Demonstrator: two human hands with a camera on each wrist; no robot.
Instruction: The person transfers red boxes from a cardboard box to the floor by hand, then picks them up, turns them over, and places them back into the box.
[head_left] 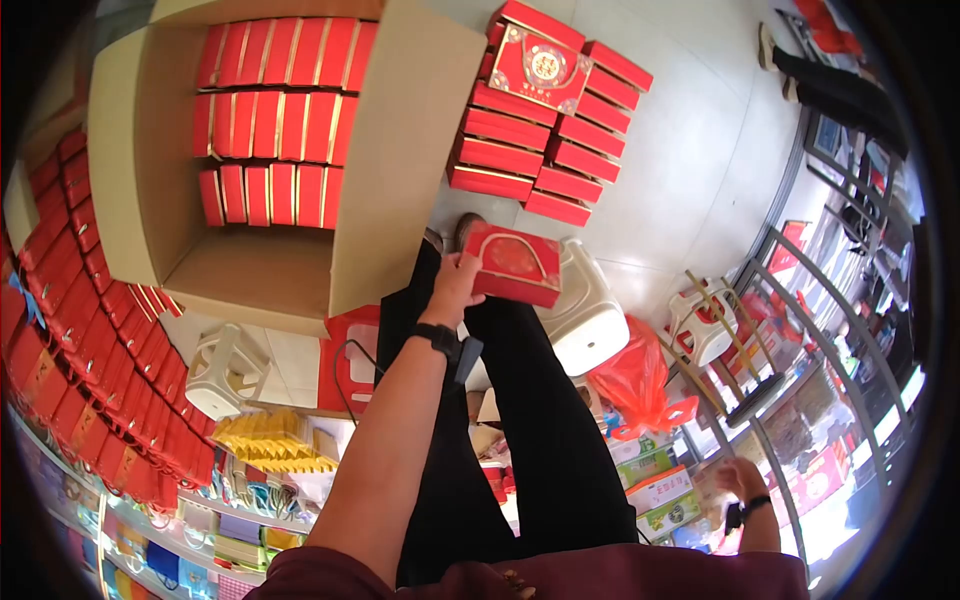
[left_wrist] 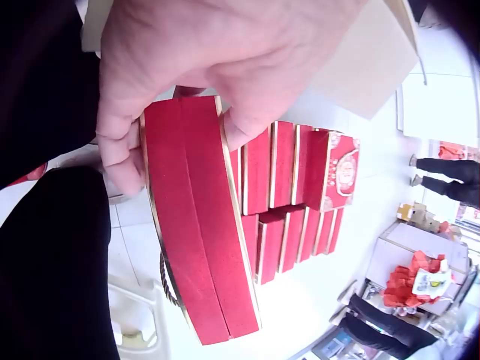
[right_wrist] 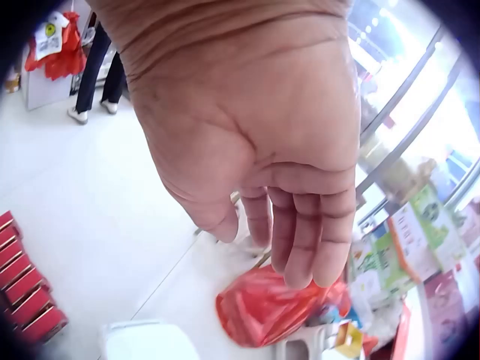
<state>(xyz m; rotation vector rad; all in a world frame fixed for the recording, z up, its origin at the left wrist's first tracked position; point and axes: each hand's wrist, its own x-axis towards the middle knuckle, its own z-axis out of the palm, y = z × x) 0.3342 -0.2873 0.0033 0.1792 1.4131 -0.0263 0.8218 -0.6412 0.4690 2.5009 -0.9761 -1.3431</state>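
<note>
My left hand (head_left: 456, 285) grips a red gift box (head_left: 513, 262) with gold edging and a cord handle by one end, in front of my legs. Seen from the left wrist, the thumb and fingers (left_wrist: 120, 154) pinch the end of the box (left_wrist: 199, 225) from both sides. The right hand (head_left: 740, 482) hangs at my right side, holding nothing. Its fingers (right_wrist: 300, 232) droop loosely in the right wrist view. Beyond the held box, similar red boxes (head_left: 545, 150) stand in two stacked columns on the floor, one lying face up on top.
A large open carton (head_left: 250, 265) at the left holds rows of red boxes (head_left: 270, 195). White stools (head_left: 585, 320) stand beside my legs, near a red plastic bag (head_left: 640, 380). Red bags (head_left: 90, 360) line the far left. Metal rails (head_left: 840, 310) and another person's legs (head_left: 840, 100) are at the right.
</note>
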